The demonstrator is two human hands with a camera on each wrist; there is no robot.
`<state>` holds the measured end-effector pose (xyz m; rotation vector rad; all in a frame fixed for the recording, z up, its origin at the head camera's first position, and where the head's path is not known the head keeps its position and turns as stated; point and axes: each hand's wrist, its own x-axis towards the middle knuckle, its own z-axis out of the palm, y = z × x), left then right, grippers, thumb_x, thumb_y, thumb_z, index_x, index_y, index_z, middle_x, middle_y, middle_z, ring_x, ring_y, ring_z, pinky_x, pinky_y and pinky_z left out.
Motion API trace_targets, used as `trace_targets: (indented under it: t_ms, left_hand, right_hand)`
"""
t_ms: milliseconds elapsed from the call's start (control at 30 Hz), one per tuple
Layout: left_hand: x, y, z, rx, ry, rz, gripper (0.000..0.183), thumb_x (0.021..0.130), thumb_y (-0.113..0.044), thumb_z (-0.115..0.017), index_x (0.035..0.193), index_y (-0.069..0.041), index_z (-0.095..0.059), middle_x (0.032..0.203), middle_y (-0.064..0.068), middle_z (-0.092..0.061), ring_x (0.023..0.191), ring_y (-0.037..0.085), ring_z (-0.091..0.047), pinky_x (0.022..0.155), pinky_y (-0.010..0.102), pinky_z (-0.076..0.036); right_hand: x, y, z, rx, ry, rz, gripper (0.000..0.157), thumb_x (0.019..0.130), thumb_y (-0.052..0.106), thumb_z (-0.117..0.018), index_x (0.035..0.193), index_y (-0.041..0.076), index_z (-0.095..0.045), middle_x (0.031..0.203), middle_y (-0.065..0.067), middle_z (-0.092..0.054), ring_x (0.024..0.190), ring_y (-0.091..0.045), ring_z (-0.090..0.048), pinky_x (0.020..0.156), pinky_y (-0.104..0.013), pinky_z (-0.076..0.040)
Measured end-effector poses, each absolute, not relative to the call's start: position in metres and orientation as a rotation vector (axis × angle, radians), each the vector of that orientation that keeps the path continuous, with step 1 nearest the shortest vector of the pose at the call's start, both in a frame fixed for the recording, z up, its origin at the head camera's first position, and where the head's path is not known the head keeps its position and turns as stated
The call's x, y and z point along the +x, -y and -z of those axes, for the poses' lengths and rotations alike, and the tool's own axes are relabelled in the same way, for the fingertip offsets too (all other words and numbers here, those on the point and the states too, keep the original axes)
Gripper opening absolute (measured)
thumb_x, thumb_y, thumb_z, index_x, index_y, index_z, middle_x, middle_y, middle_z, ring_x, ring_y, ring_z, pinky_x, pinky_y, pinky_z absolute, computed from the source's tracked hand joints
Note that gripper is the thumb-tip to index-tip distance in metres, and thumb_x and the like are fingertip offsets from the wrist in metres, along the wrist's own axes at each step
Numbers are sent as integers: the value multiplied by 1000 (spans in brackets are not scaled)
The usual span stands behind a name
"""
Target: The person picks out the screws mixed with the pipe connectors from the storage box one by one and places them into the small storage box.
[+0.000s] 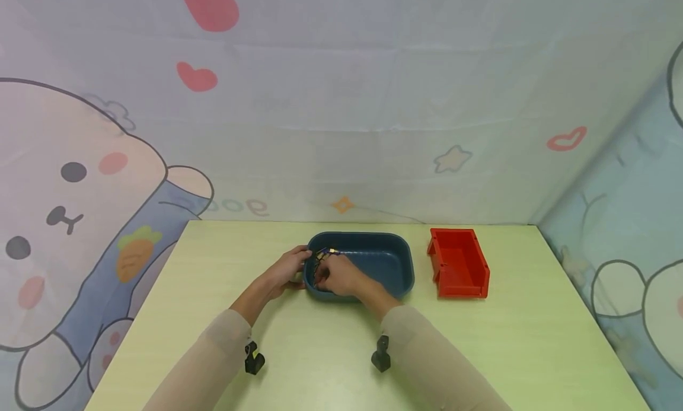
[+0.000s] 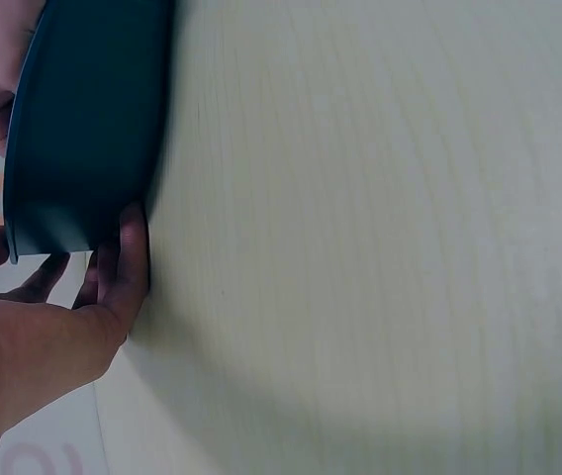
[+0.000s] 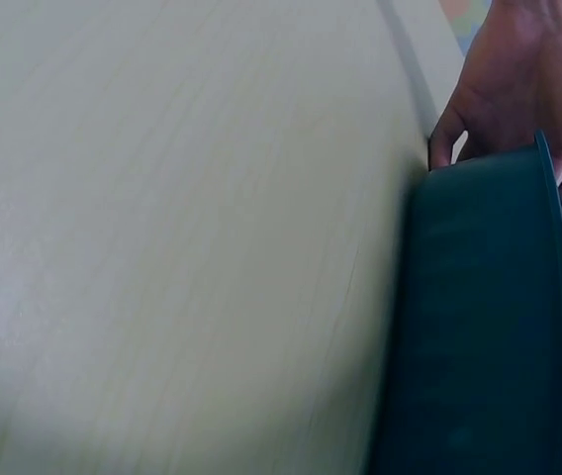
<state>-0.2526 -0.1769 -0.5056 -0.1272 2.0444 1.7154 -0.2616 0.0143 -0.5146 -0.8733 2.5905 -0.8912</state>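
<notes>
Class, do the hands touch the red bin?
No, the left hand and right hand are at the blue tub, away from the red bin.

Cartoon-printed backdrop (image 1: 341, 102), pale yellow-green table (image 1: 533, 340)

Tub (image 1: 381, 264) sits on your worktop (image 1: 533, 316), toward the far edge, long side crosswise. Bin (image 1: 458, 267) is to its right, near but apart. Small items (image 1: 321, 255) lie in the tub's left end. Your left-hand grip (image 1: 288, 271) is at the tub's left end wall; your right-hand grip (image 1: 341, 276) is inside, by the items. Backdrop (image 1: 373, 102) behind the worktop.
</notes>
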Motion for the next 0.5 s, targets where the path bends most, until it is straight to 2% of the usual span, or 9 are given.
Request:
trace_targets:
  t_ms: [333, 500]
  left_hand:
    - [-254, 177, 505, -124, -2039, -1713, 57, 114, -34, -41, 166, -11, -30, 163, 20, -42, 149, 38, -42, 80, 38, -58]
    - [-253, 177, 506, -129, -2035, -1711, 58, 114, -34, -41, 166, -11, -29, 165, 21, -39, 150, 39, -40, 81, 39, -58]
  right_hand:
    - [-262, -12, 513, -873, -2623, 900, 8, 95, 12, -79, 88, 15, -80, 81, 9, -74, 87, -15, -68, 103, -46, -49]
    - [-263, -11, 515, -879, -2614, 874, 4, 96, 17, -81, 93, 14, -81, 85, 8, -75, 90, -14, -69, 97, -41, -53]
